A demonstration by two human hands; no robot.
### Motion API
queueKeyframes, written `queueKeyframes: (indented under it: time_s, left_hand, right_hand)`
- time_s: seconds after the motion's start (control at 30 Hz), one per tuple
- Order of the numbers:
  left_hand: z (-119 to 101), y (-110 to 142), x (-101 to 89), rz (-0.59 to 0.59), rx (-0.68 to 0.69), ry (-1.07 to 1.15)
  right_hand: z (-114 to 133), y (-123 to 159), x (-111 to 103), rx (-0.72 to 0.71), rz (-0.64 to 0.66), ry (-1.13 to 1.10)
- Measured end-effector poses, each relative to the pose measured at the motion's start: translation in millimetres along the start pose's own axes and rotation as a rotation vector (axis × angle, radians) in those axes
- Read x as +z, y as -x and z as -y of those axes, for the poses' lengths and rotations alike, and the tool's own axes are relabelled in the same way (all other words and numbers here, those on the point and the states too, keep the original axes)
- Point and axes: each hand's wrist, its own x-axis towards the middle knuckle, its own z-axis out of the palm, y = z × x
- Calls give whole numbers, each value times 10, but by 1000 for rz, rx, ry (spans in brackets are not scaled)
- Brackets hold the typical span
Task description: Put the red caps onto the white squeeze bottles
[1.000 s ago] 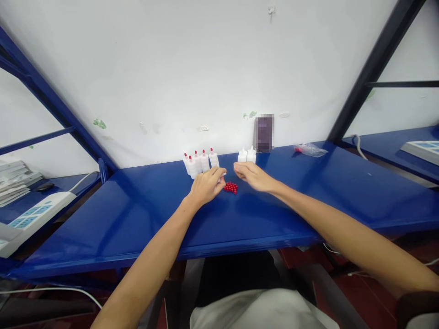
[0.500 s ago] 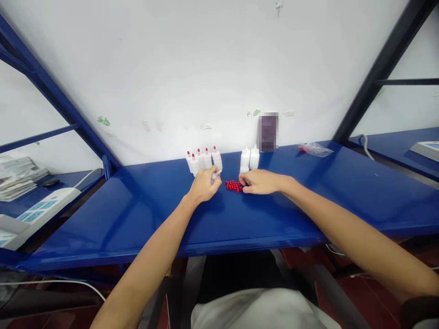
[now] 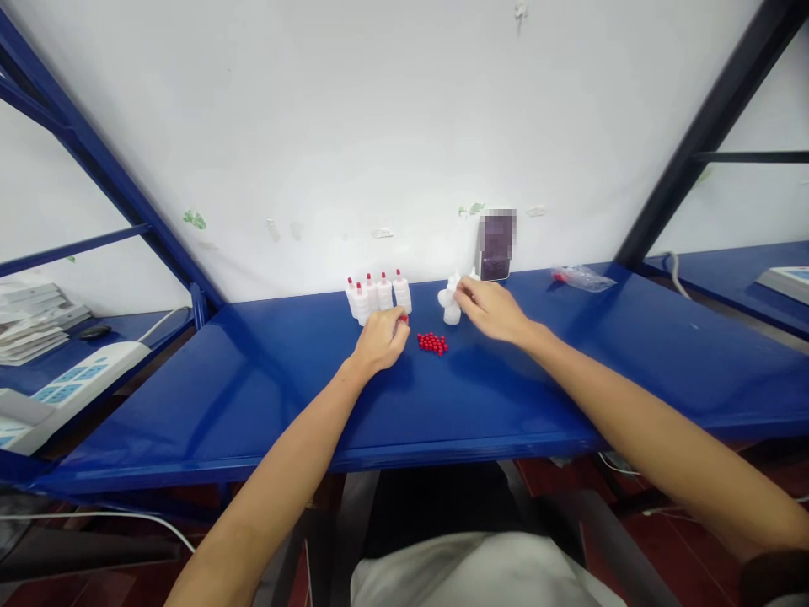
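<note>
My left hand (image 3: 381, 339) is closed on a small red-tipped piece (image 3: 403, 319), mostly covered by the fingers. Just behind it stand several white bottles (image 3: 383, 294) with red tips, upright in a group. My right hand (image 3: 490, 308) pinches a white plastic piece with a round end (image 3: 444, 298), tilted over a short white container (image 3: 451, 317). Its fingers partly cover white bottles behind, so their outlines are unclear. Several small red caps (image 3: 432, 343) lie loose on the table between my hands.
The blue table (image 3: 253, 396) reaches back to a white wall. A dark phone-like object (image 3: 496, 265) leans there, partly pixelated. A clear plastic bag (image 3: 585, 278) with something red lies at the back right. A power strip (image 3: 88, 384) sits at the left.
My right hand has moved from the red caps back and right to the white bottles, and now pinches a white piece. My left hand stays nearly in place; red now shows at its fingertips.
</note>
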Motion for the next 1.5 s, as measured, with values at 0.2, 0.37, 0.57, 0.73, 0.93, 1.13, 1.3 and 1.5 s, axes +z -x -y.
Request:
queueKeyframes:
  time_s: [0.2, 0.37, 0.57, 0.73, 0.93, 1.13, 1.3, 1.5]
  left_hand:
    - [2, -31, 15, -38, -32, 115]
    - [-36, -28, 48, -7, -29, 140]
    - [-55, -18, 89, -14, 26, 8]
    - [-177, 9, 92, 49, 91, 39]
    - [-232, 22, 32, 134, 174, 54]
    - [-199, -4, 76, 58, 305, -110]
    - [-167, -26, 122, 14, 358, -277]
    - [-222, -62, 103, -14, 312, -254]
  right_hand:
    - [-135, -37, -46, 117, 22, 263]
    - [-202, -56, 84, 125, 80, 228]
    - [-73, -5, 69, 33, 5, 86]
    - [220, 121, 44, -310, 248, -123]
    - [302, 172, 95, -389, 261, -243]
    - [274, 116, 173, -298, 312, -532]
    - [238, 85, 256, -106, 411, -784]
    - [257, 90, 342, 31, 396, -963]
